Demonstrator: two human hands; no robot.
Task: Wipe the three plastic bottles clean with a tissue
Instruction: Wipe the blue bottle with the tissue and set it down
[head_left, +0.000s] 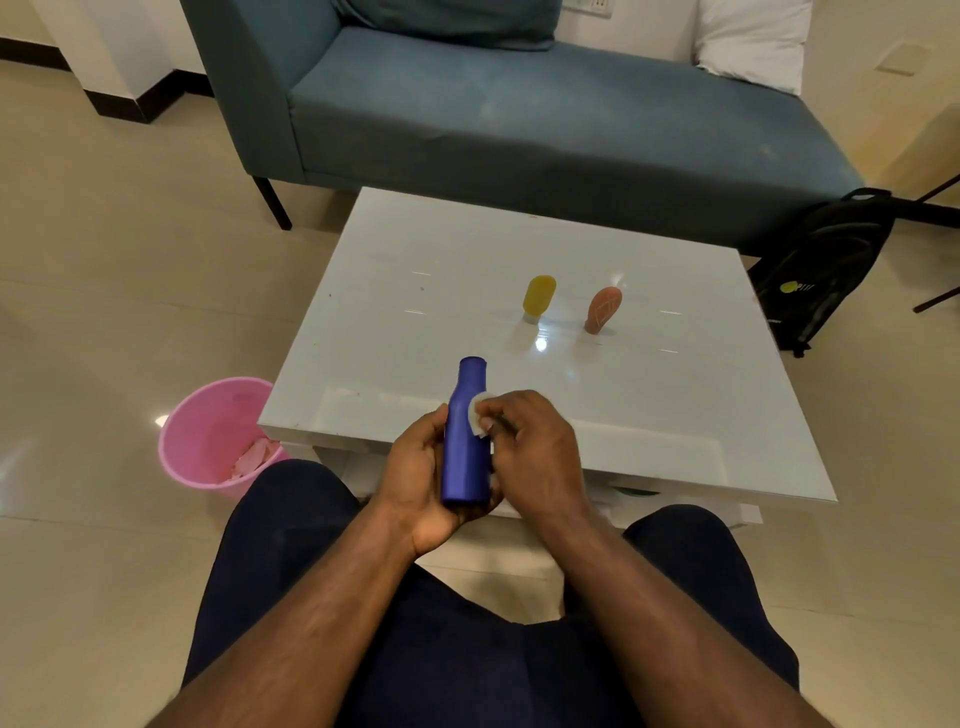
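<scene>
One of three bottles is in work: the left hand (423, 480) grips the blue bottle (466, 436) over the desk (649, 410) edge, while the right hand (530, 447) pinches a tissue (479, 415) against its shoulder. Best to rotate the bottle with the left and stroke neck-to-base. Yellow bottle (539, 297) and orange bottle (602, 308) stand mid-desk, probably unwiped.

- The blue bottle (466, 441) looks like matt, smooth plastic.
- The tissue (478, 415) is soft white paper, crumpled.
- The yellow bottle (538, 298) is smooth plastic with a dull sheen.
- The orange bottle (602, 309) is plastic with raised lines on its face.
- The table (415, 291) top is glossy white, mirror-smooth.
- The pink bin (208, 441) is thin, ribbed plastic.
- The sofa (519, 119) is matt blue-grey cloth.
- The floor (104, 260) is polished, shiny tile.
</scene>
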